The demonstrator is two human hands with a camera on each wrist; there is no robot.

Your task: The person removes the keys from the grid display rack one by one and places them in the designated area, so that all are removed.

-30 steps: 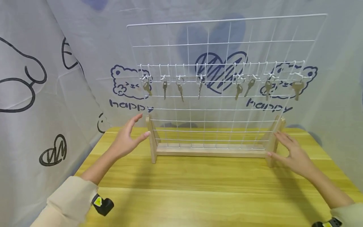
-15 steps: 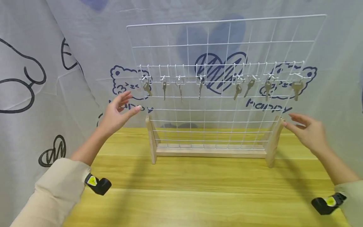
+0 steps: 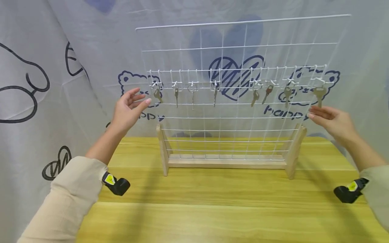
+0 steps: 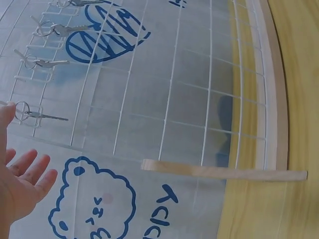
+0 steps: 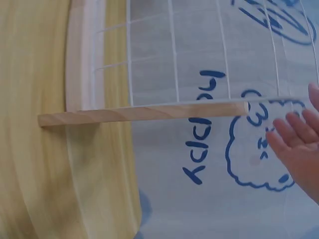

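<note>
A white wire grid rack (image 3: 232, 117) stands upright in a wooden base (image 3: 228, 164). Several keys hang from white hooks in a row across it. My left hand (image 3: 127, 109) is beside the rack's left edge, fingers loosely bent and thumb apart, close to the leftmost key (image 3: 157, 94). Nothing is in its grasp in the left wrist view, where the palm (image 4: 20, 191) shows. My right hand (image 3: 337, 125) is at the right edge, just below the rightmost key (image 3: 319, 94). Its fingers (image 5: 291, 132) look relaxed and hold nothing; whether the thumb touches the wire, I cannot tell.
The rack stands on a yellow wood-grain table (image 3: 209, 209). Behind it and to the left hangs a pale cloth (image 3: 91, 40) with dark drawings. The base's wooden side supports (image 3: 296, 152) rise at both ends.
Both hands have moved up along the rack's sides, from near the wooden supports to just below the key row. The rack and keys stay in place, apart from slight turning of some keys.
</note>
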